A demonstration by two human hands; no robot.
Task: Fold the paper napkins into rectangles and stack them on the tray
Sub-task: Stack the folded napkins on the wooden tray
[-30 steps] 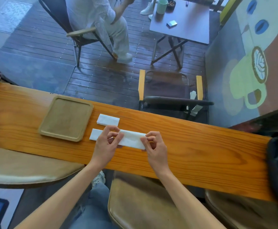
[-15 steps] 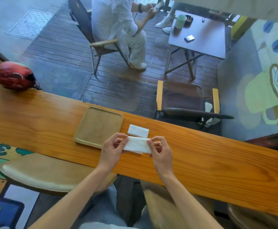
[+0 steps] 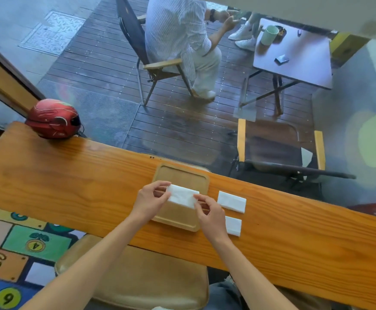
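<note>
A folded white napkin (image 3: 182, 196) hangs just over the wooden tray (image 3: 178, 176), pinched at both ends. My left hand (image 3: 149, 201) grips its left edge and my right hand (image 3: 209, 214) grips its lower right corner. The tray lies on the long wooden counter (image 3: 70, 175) and holds nothing else that I can see. To the tray's right, a second folded napkin (image 3: 231, 201) lies flat on the counter. A third folded napkin (image 3: 233, 225) lies nearer me, partly hidden behind my right hand.
A red helmet (image 3: 52, 118) sits at the counter's far left end. Tan stools (image 3: 137, 278) stand under the counter's near edge. Beyond the glass, a person sits in a chair (image 3: 178, 41) by a small table (image 3: 294, 54), and an empty chair (image 3: 278, 146) faces the counter.
Both hands have carried the folded napkin left from the counter to over the tray. The view has swung left, bringing the helmet further into sight.
</note>
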